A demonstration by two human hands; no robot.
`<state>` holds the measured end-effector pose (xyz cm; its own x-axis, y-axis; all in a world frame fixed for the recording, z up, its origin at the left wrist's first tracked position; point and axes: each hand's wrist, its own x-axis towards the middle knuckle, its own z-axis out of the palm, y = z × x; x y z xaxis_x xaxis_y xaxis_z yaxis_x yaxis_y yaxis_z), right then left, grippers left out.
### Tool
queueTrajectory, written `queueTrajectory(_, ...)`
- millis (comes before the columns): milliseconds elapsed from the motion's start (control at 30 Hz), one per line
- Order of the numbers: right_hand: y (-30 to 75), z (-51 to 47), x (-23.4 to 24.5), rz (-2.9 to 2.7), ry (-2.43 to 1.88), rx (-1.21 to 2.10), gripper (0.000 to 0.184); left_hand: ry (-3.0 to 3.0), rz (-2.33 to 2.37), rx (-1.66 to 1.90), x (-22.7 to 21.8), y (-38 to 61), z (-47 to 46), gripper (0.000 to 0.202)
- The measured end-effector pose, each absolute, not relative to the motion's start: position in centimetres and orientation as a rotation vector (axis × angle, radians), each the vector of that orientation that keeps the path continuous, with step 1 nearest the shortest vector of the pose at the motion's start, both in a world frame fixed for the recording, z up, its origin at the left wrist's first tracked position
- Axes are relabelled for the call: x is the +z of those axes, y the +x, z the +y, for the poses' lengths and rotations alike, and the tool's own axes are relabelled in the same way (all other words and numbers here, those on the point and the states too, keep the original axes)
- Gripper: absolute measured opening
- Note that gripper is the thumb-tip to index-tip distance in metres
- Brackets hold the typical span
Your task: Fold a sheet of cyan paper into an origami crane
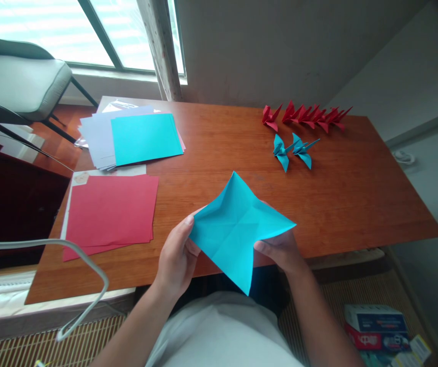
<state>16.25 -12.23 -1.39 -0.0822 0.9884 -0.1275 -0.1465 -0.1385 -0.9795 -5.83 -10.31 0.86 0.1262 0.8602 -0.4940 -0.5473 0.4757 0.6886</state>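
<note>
A square sheet of turquoise origami paper (238, 224) is held up in front of my body, above the table's near edge. Crossing creases run through it, and its sides bend inward so the corners stick out. My left hand (179, 252) pinches the left corner, thumb on top and fingers underneath. Along the lower right side, my right hand (280, 250) grips the paper with its thumb on the front; its other fingers are partly hidden behind the sheet. Two turquoise paper cranes (280, 153) stand beyond the paper, behind them a row of several red paper cranes (312, 116).
The wooden table (219, 137) carries a stack of red paper (112, 211) at left. Behind it lie turquoise sheets (148, 137) on white paper (99, 140). A grey curved tube (89, 260) juts in at lower left. A chair (20, 84) stands by the window; boxes (377, 329) sit lower right.
</note>
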Motion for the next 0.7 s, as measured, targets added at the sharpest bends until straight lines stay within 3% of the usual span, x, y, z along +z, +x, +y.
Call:
queueTrajectory(333,16.17,-12.25,-1.49,-1.083,-1.265,1.380,0.079,0.383,0.962,1.059,0.98,-5.76,-10.53,0.034)
queueTrajectory(500,16.08,-12.16,-1.22,-1.122,-1.259,1.365,0.074,0.379,0.938,1.060,1.15,-5.56,-10.58,0.031)
queueTrajectory(700,16.10,-12.16,-1.34,-1.124,-1.201,1.358,0.064,0.416,0.986,1.019,1.07,-5.67,-10.74,0.043)
